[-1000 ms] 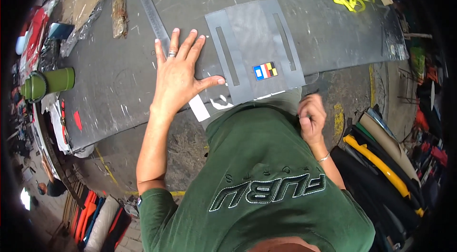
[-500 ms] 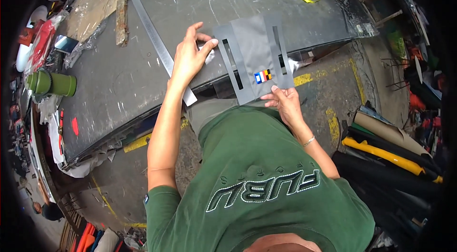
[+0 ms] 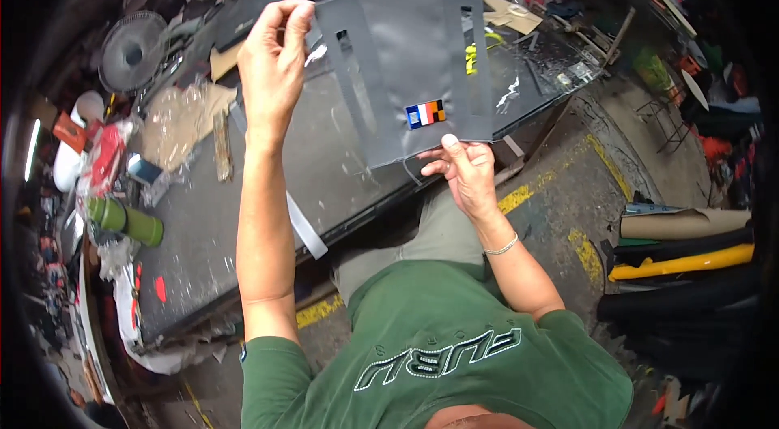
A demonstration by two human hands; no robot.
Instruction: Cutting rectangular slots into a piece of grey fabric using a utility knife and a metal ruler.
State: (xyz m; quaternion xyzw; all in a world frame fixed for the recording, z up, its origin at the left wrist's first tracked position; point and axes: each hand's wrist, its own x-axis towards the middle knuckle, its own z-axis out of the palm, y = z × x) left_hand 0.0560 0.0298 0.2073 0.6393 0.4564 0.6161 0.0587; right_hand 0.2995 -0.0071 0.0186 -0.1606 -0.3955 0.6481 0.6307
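A dark grey flexible panel (image 3: pixel 403 40) is held up above the workbench, facing me. Near each side runs a long cut-out slot, and through the right one some yellow shows from behind. A small patch (image 3: pixel 426 113) in blue, white, red and orange sits low on its middle. My left hand (image 3: pixel 274 76) is closed at the upper left corner, thumb and fingers pinched together. Along the bottom edge, right of the patch, my right hand (image 3: pixel 468 178) grips the panel with the thumb in front and fingers behind.
The dark workbench (image 3: pixel 203 242) bears a metal ruler (image 3: pixel 306 226), a wooden strip (image 3: pixel 222 145), a green bottle (image 3: pixel 126 220) and plastic wrap (image 3: pixel 174 125). A round fan (image 3: pixel 134 52) stands at the far left. Rolls of material, one yellow (image 3: pixel 682 262), lie at the right.
The panel has been raised and moved away from my body. My left hand, formerly with fingers spread by its left edge, now pinches the upper left corner. The view has tilted up.
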